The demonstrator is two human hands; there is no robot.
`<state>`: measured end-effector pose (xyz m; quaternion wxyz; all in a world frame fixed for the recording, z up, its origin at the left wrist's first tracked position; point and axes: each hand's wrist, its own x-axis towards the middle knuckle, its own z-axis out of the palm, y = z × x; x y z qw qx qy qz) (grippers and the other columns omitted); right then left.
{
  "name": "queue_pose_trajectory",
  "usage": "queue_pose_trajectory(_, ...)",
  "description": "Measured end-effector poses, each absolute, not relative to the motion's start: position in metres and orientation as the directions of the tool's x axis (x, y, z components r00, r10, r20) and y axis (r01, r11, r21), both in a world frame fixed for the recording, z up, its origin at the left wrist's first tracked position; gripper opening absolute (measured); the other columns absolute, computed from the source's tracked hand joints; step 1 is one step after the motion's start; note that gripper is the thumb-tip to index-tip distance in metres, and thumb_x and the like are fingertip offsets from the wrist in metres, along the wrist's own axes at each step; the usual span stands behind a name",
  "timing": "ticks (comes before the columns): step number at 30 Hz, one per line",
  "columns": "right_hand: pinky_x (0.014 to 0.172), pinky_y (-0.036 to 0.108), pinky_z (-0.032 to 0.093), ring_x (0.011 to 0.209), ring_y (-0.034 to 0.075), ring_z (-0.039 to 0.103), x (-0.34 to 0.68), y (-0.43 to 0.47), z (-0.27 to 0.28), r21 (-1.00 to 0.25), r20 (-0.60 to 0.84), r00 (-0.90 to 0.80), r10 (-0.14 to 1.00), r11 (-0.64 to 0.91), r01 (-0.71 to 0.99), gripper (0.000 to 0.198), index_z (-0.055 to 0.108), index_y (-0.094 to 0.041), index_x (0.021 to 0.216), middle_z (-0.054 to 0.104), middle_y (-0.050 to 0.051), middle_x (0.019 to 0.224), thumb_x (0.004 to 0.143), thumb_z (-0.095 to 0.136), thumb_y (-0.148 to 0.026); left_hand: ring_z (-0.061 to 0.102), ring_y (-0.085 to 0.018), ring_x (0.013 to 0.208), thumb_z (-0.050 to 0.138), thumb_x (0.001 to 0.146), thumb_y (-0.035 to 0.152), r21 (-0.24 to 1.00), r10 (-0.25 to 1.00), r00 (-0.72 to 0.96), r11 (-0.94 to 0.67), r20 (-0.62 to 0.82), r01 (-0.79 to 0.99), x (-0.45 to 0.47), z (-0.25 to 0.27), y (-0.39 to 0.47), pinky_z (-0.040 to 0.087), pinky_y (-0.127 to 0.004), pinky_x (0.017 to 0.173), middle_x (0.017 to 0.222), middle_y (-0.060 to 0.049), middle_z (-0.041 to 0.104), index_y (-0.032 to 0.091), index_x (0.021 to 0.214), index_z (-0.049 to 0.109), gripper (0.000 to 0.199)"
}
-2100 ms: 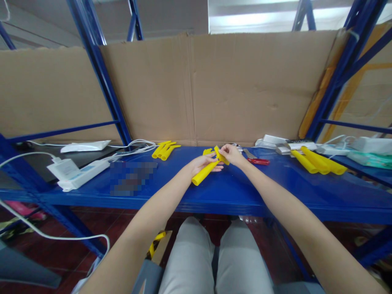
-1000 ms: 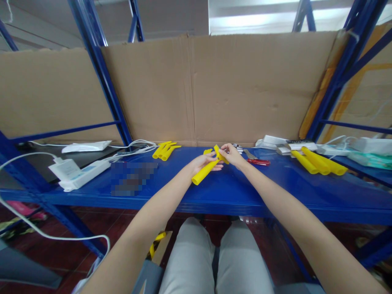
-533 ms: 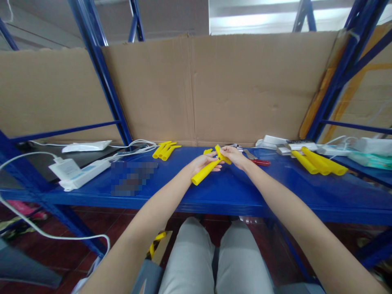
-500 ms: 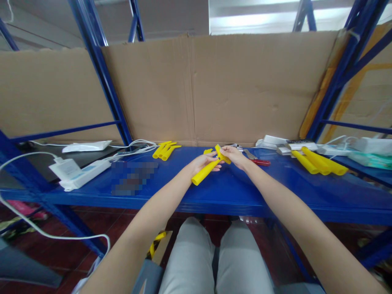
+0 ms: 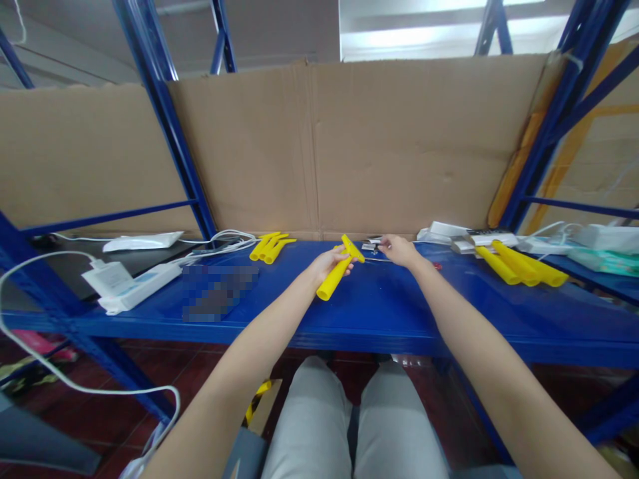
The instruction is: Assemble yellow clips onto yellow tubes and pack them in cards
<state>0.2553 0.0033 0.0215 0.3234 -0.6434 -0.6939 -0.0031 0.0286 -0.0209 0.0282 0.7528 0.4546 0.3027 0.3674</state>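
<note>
Head view: brown cardboard [image 5: 319, 146] forms a tall wall behind the blue bench [image 5: 299, 322], and blue metal posts [image 5: 172, 133] rise at either side. Below the near edge of the bench are the person's grey trouser legs [image 5: 309, 426]. On the left of the bench lies a white power strip [image 5: 150, 286], with a white adapter [image 5: 107, 274] on its end. Over the middle of the bench, the left hand [image 5: 324, 262] is closed around a T-shaped yellow piece [image 5: 333, 281], its round handle slanting toward the person and its crossbar at the far end. Well to the right lie three yellow tubes [image 5: 522, 261], side by side; three more yellow pieces [image 5: 271, 249] lie together near the cardboard, left of the hands. The right hand [image 5: 401, 251] is near the far edge, fingertips pinched narrowly at some small metal pieces [image 5: 370, 245]; whether it grips one I cannot tell. Smallest is a red bit [image 5: 438, 266], just beside the right wrist.
</note>
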Motion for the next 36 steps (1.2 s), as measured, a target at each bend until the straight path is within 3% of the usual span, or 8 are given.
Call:
queue_pose_trajectory(2,0.083,0.041,0.046,0.098,0.029,0.064,0.271,0.001,0.025,-0.278,0.307,0.062,0.95,0.027,0.96,0.013,0.068,-0.021,0.083,0.072,0.012,0.095,0.077,0.066,-0.033,0.059,-0.012,0.048,0.041,0.085,-0.001,0.906,0.841,0.529,0.309,-0.117,-0.29,0.028,0.029,-0.021,0.048,-0.019,0.045,0.077,-0.005,0.065,0.019,0.141,0.032,0.06)
queue_pose_trajectory(5,0.078,0.04,0.047,0.093,0.03,0.065,0.288,-0.001,0.025,-0.156,0.14,0.046,0.989,-0.024,0.988,0.02,0.07,-0.019,0.083,0.071,0.014,0.096,0.075,0.069,-0.037,0.057,-0.011,0.047,0.038,0.085,-0.001,0.903,0.852,0.513,0.3,-0.108,-0.309,0.028,0.031,-0.021,0.048,-0.018,0.044,0.074,-0.004,0.063,0.021,0.14,0.032,0.059)
queue_pose_trajectory(12,0.067,0.029,0.047,0.075,0.022,0.067,0.287,-0.005,0.021,0.002,0.089,-0.042,0.995,0.042,0.999,0.013,0.072,-0.016,0.086,0.073,0.013,0.085,0.078,0.066,-0.023,0.057,-0.01,0.047,0.036,0.088,0.0,0.876,0.887,0.454,0.282,-0.083,-0.39,0.028,0.035,-0.023,0.047,-0.017,0.043,0.076,-0.004,0.061,0.024,0.139,0.034,0.056)
queue_pose_trajectory(18,0.065,0.024,0.044,0.078,0.02,0.066,0.284,-0.016,0.019,0.116,0.124,-0.17,0.978,0.156,0.981,0.018,0.068,-0.013,0.091,0.072,0.014,0.092,0.087,0.051,-0.015,0.056,-0.009,0.045,0.035,0.089,-0.001,0.854,0.932,0.359,0.222,-0.044,-0.471,0.029,0.037,-0.024,0.045,-0.015,0.042,0.076,-0.005,0.062,0.02,0.14,0.035,0.055)
queue_pose_trajectory(21,0.065,0.024,0.042,0.077,0.019,0.065,0.292,-0.018,0.015,0.073,0.179,-0.173,0.968,0.163,0.984,0.016,0.064,-0.013,0.092,0.071,0.014,0.09,0.088,0.048,-0.015,0.056,-0.009,0.046,0.036,0.088,-0.001,0.853,0.935,0.35,0.225,-0.054,-0.471,0.03,0.035,-0.023,0.045,-0.016,0.042,0.078,-0.006,0.063,0.022,0.141,0.033,0.059)
queue_pose_trajectory(24,0.061,0.024,0.041,0.069,0.018,0.062,0.303,-0.018,0.013,-0.058,0.267,-0.138,0.954,0.159,0.986,0.013,0.06,-0.017,0.088,0.07,0.01,0.081,0.086,0.047,-0.015,0.058,-0.01,0.047,0.037,0.087,-0.001,0.869,0.927,0.37,0.236,-0.066,-0.435,0.031,0.031,-0.02,0.046,-0.017,0.044,0.079,-0.005,0.063,0.024,0.143,0.031,0.061)
queue_pose_trajectory(29,0.058,0.024,0.04,0.061,0.016,0.056,0.315,-0.023,0.02,-0.277,0.45,-0.206,0.869,0.355,0.893,0.01,0.053,-0.021,0.076,0.062,0.002,0.063,0.082,0.045,-0.019,0.059,-0.011,0.048,0.038,0.087,-0.002,0.891,0.905,0.418,0.251,-0.077,-0.378,0.032,0.025,-0.019,0.047,-0.018,0.044,0.077,-0.006,0.064,0.021,0.144,0.03,0.062)
queue_pose_trajectory(36,0.058,0.026,0.039,0.058,0.016,0.052,0.311,-0.034,0.03,-0.294,0.5,-0.3,0.813,0.485,0.824,0.01,0.051,-0.022,0.067,0.056,0.001,0.057,0.076,0.049,-0.025,0.06,-0.011,0.049,0.039,0.089,-0.001,0.916,0.89,0.436,0.282,-0.137,-0.286,0.037,0.026,-0.026,0.048,-0.018,0.045,0.078,-0.005,0.064,0.022,0.146,0.026,0.063)
